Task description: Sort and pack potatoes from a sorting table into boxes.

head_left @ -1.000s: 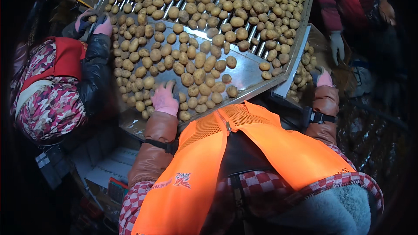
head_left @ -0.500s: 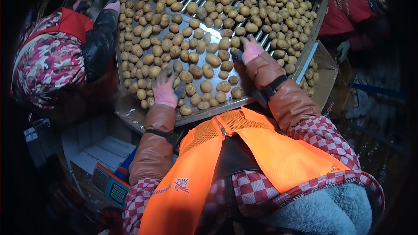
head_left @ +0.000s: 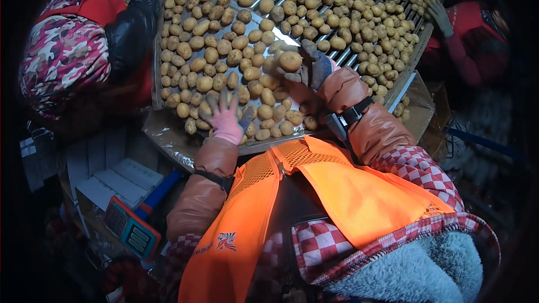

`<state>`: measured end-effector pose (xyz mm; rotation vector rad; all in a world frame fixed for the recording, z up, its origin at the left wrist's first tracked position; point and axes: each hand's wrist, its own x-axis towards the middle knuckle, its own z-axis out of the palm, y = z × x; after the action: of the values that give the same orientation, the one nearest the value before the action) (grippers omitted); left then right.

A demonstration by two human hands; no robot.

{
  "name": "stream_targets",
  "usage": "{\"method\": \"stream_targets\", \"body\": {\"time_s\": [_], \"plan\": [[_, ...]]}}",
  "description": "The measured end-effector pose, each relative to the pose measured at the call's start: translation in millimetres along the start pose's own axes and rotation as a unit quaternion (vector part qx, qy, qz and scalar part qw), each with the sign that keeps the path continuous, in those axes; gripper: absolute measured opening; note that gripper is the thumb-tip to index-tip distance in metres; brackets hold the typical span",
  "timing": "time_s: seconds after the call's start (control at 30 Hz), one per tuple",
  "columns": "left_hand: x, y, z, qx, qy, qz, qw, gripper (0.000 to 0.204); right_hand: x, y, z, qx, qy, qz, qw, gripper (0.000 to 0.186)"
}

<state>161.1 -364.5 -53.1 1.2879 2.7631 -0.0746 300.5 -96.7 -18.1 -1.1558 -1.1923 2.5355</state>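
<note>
Many yellow-brown potatoes (head_left: 204,83) lie on a metal sorting table (head_left: 285,37) before me. My left hand (head_left: 227,122), in a pink glove with grey fingers, rests among the potatoes near the front edge with its fingers spread and nothing held. To its right, my right hand (head_left: 318,67) is turned so that the grey palm side of its glove shows. One potato (head_left: 290,62) sits in the fingers of this hand, above the others.
A co-worker in a patterned hood (head_left: 67,50) stands at the left. Another person with a red apron (head_left: 469,19) has gloved hands by the far right edge. A scale with a red-rimmed display (head_left: 132,229) and a box of white packets (head_left: 120,182) stand lower left.
My right hand has turned over and now has a potato in its fingers. My left hand has shifted slightly right, fingers more spread. The right-hand co-worker's hands have moved to the table's edge.
</note>
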Motion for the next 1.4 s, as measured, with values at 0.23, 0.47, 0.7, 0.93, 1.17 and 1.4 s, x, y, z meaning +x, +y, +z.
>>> {"method": "stream_targets", "body": {"time_s": [0.23,0.47,0.7,0.93,1.17,1.4], "plan": [[10.2,19.6,-13.7,-0.07,-0.044,0.131,0.988,0.064,42.0,-74.7,15.7,-0.46,0.022,-0.226,0.859,0.028],[1.2,7.0,-31.8,-0.037,-0.099,0.132,0.986,0.071,78.8,-119.4,79.4,-0.723,0.156,-0.234,0.631,0.032],[10.3,-6.0,-18.6,-0.116,-0.04,0.152,0.981,0.068,-0.8,-115.0,71.5,-0.456,0.036,-0.088,0.885,0.026],[66.8,-12.1,-10.4,-0.233,0.175,0.068,0.954,0.072,-45.1,-66.2,11.1,-0.044,-0.043,-0.259,0.964,0.054],[77.6,41.2,-1.1,0.012,0.055,0.084,0.995,0.063,-189.9,-69.7,-58.3,-0.08,0.212,-0.5,0.836,0.035],[73.8,20.5,-7.3,0.03,0.116,0.098,0.988,0.054,-316.9,-97.7,-265.7,-0.229,0.653,-0.656,0.302,0.049]]}}
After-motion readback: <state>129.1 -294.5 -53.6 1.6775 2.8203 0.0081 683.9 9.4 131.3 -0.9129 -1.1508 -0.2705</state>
